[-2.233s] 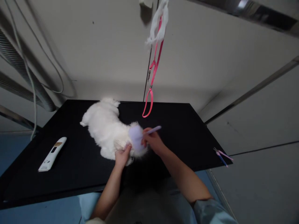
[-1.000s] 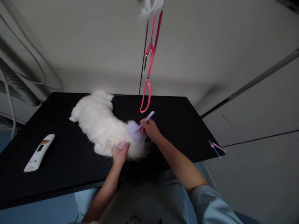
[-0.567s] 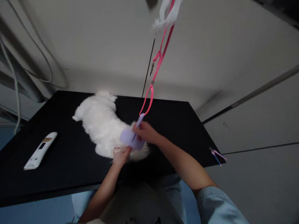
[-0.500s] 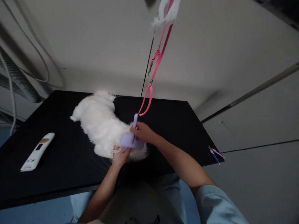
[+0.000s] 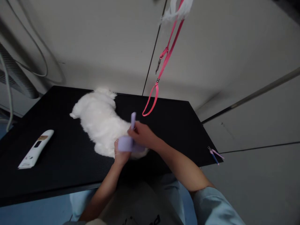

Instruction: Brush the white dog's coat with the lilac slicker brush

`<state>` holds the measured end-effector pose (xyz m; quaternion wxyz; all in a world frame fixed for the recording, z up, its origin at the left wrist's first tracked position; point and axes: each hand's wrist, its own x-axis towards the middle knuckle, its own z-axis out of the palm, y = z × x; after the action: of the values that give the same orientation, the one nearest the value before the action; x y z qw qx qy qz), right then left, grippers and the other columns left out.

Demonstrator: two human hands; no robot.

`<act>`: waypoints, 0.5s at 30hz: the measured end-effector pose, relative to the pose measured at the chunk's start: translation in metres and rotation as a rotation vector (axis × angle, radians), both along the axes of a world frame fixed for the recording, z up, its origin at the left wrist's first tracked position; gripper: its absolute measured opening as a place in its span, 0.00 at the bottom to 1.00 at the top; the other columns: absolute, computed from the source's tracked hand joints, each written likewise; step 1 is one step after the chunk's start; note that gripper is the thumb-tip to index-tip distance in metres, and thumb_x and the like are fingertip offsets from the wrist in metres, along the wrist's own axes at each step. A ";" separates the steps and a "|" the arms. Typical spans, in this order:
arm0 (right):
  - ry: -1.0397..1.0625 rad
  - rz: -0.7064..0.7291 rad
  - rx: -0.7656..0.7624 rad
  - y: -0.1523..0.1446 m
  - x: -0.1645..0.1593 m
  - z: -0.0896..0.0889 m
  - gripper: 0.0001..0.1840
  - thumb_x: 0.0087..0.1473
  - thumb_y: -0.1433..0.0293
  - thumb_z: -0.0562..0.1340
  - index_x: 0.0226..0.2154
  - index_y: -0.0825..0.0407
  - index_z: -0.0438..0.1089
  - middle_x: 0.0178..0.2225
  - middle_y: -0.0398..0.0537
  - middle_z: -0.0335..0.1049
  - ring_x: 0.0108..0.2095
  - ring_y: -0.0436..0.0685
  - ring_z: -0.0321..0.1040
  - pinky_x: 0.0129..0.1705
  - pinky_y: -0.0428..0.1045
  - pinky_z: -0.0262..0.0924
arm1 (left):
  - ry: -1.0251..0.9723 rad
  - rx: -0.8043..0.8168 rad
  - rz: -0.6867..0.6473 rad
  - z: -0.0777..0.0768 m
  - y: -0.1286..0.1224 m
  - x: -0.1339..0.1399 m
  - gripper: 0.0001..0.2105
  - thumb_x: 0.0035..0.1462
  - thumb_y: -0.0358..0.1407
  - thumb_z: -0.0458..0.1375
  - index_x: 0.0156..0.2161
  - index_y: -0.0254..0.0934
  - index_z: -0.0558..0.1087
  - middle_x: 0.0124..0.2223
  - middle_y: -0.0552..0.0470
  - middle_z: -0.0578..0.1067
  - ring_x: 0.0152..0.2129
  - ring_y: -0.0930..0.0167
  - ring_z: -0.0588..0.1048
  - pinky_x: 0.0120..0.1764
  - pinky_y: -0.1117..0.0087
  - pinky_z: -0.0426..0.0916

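Note:
A small white fluffy dog (image 5: pixel 100 120) lies on a black grooming table (image 5: pixel 70 168), its near end toward me. My right hand (image 5: pixel 142 136) grips a lilac brush (image 5: pixel 127 142) by its handle, which points up, with the brush head pressed on the fur at the dog's near end. My left hand (image 5: pixel 120 156) lies just under the brush, fingers closed on the fur there. Most of that hand is covered by the brush and fur.
A white clipper (image 5: pixel 36 148) lies at the table's left. Small pink and blue scissors (image 5: pixel 214 153) rest at the right corner. A pink leash loop (image 5: pixel 153 98) hangs from above over the table's back. Hoses (image 5: pixel 14 72) run along the left wall.
The brush has swung round: its handle pointed right, now it points up, and the head has slid left and nearer along the fur. My left hand stays on the fur.

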<state>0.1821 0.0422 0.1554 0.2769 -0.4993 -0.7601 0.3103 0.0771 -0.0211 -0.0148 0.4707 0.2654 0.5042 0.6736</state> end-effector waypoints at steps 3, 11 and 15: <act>-0.112 -0.109 0.081 0.003 -0.004 0.002 0.10 0.54 0.64 0.58 0.25 0.51 0.61 0.19 0.40 0.59 0.20 0.49 0.54 0.26 0.47 0.45 | -0.036 0.008 -0.040 0.001 0.000 0.001 0.33 0.31 0.32 0.69 0.44 0.40 0.56 0.29 0.59 0.69 0.23 0.74 0.71 0.29 0.73 0.68; -0.071 -0.112 0.034 0.017 -0.009 -0.001 0.12 0.51 0.64 0.59 0.23 0.50 0.58 0.20 0.40 0.59 0.22 0.49 0.55 0.25 0.47 0.48 | 0.079 -0.050 -0.040 -0.003 -0.001 -0.003 0.32 0.31 0.32 0.68 0.45 0.38 0.61 0.30 0.57 0.70 0.25 0.73 0.72 0.32 0.70 0.70; 0.063 -0.222 0.206 0.021 -0.005 -0.001 0.08 0.53 0.63 0.58 0.28 0.50 0.61 0.28 0.44 0.64 0.28 0.51 0.60 0.30 0.47 0.54 | 0.112 -0.075 -0.125 -0.001 -0.002 -0.006 0.24 0.33 0.32 0.68 0.38 0.37 0.63 0.25 0.60 0.70 0.21 0.74 0.70 0.28 0.73 0.67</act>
<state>0.1767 0.0635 0.1548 0.3831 -0.5392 -0.7189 0.2137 0.0712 -0.0227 -0.0154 0.4923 0.3157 0.5373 0.6077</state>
